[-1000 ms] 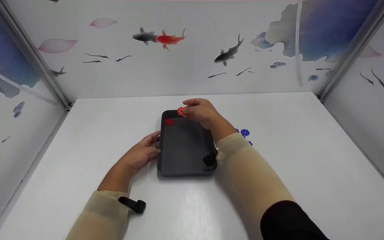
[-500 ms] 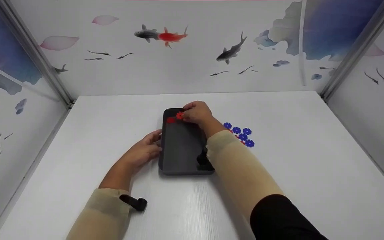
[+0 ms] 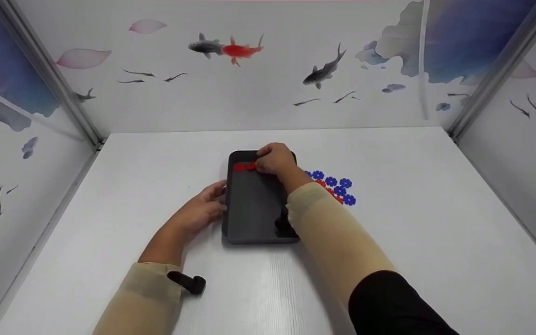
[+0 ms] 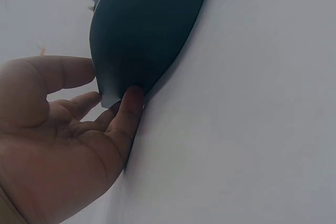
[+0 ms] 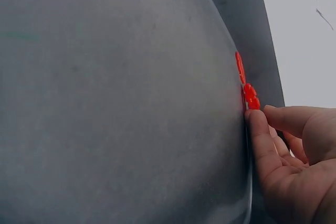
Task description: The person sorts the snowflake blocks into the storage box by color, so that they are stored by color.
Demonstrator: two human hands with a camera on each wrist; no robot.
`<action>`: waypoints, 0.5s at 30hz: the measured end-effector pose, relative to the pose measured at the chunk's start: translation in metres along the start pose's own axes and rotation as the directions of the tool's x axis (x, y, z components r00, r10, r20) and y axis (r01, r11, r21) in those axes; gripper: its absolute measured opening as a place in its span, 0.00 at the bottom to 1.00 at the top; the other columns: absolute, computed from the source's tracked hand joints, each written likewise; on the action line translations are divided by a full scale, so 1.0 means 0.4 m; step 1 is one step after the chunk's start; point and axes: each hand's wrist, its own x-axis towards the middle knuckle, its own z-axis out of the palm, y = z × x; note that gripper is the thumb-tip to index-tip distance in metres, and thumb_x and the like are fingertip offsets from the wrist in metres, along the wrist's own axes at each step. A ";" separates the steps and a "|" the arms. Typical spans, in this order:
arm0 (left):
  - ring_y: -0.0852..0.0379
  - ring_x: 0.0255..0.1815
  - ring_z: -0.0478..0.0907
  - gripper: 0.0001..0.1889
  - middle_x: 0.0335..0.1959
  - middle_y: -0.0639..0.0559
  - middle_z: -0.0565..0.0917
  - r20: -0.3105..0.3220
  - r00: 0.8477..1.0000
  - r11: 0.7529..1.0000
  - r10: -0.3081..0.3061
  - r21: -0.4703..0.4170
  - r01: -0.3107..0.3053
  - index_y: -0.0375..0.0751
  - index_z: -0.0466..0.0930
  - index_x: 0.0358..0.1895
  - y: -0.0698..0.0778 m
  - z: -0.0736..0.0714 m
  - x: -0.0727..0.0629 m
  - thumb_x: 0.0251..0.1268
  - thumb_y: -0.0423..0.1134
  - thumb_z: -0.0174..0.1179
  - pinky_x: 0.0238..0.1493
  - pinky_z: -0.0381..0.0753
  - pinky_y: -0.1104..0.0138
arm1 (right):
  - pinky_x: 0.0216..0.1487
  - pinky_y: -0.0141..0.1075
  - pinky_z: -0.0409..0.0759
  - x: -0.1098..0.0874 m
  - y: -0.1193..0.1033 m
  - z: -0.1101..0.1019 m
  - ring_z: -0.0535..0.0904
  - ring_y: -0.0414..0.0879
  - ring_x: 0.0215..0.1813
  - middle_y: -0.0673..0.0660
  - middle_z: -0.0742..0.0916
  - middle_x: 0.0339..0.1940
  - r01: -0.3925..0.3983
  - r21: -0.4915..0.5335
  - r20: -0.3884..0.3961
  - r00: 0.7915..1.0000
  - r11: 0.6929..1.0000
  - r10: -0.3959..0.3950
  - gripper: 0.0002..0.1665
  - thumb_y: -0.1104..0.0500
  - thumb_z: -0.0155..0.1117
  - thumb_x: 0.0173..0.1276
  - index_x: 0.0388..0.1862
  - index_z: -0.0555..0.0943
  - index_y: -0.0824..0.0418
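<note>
A dark grey rectangular tray (image 3: 254, 209) stands on the white table. My left hand (image 3: 198, 211) rests against its left outer side, with fingertips and thumb touching the wall; the left wrist view shows the thumb (image 4: 133, 100) over that wall. Inside the tray's far end, my right hand (image 3: 275, 160) pinches a red flower-shaped snowflake disc (image 5: 252, 95) between thumb and fingertips. Another red disc (image 3: 239, 167) lies just left of it, by the far left corner. Part of the held disc is hidden by the fingers.
Several blue discs (image 3: 340, 190) lie in a loose group on the table right of the tray, with red ones (image 3: 328, 191) among them, partly hidden by the right sleeve (image 3: 338, 232). White panels printed with fish (image 3: 242, 50) enclose the table at the back and sides.
My right hand has lowered into the tray's far end, bringing its red disc down beside the other red one. The right forearm has shifted left, uncovering more discs. My left hand stays at the tray.
</note>
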 end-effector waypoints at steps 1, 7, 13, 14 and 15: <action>0.46 0.85 0.62 0.41 0.89 0.46 0.56 0.001 1.000 1.000 0.000 0.000 0.000 0.48 0.51 0.88 -0.001 0.000 0.000 0.74 0.27 0.51 0.82 0.67 0.52 | 0.47 0.38 0.91 -0.001 0.000 0.000 0.87 0.46 0.40 0.60 0.87 0.51 0.001 -0.013 0.001 1.000 1.000 -0.001 0.19 0.69 0.72 0.66 0.55 0.86 0.60; 0.46 0.86 0.61 0.41 0.89 0.46 0.56 0.010 1.000 1.000 0.005 0.003 -0.005 0.48 0.51 0.88 -0.002 0.001 -0.001 0.74 0.26 0.51 0.82 0.66 0.51 | 0.48 0.40 0.91 -0.006 -0.001 -0.001 0.87 0.46 0.40 0.59 0.88 0.49 0.018 -0.034 0.000 1.000 0.999 -0.018 0.18 0.69 0.70 0.67 0.55 0.86 0.61; 0.46 0.87 0.59 0.41 0.88 0.46 0.56 0.011 1.000 1.000 0.005 0.002 -0.005 0.48 0.52 0.88 0.000 0.001 -0.001 0.74 0.26 0.51 0.82 0.66 0.51 | 0.47 0.38 0.90 -0.008 -0.010 -0.008 0.86 0.47 0.42 0.58 0.88 0.50 0.044 -0.048 0.001 0.999 0.998 -0.044 0.16 0.66 0.69 0.69 0.55 0.87 0.60; 0.46 0.87 0.59 0.41 0.88 0.46 0.56 0.010 1.000 1.000 0.006 -0.001 -0.006 0.48 0.52 0.88 0.000 0.000 -0.001 0.74 0.26 0.51 0.82 0.66 0.51 | 0.48 0.39 0.90 -0.009 -0.013 -0.010 0.86 0.47 0.43 0.58 0.88 0.50 0.052 -0.036 0.004 0.999 0.998 -0.052 0.16 0.66 0.69 0.70 0.56 0.87 0.60; 0.46 0.87 0.59 0.41 0.88 0.46 0.56 0.010 1.000 1.000 0.006 -0.001 -0.006 0.48 0.52 0.88 0.000 0.000 0.000 0.74 0.26 0.51 0.81 0.66 0.51 | 0.49 0.39 0.90 -0.011 -0.017 -0.013 0.86 0.47 0.44 0.59 0.88 0.50 0.061 -0.026 0.006 0.998 0.998 -0.061 0.16 0.66 0.69 0.70 0.56 0.87 0.60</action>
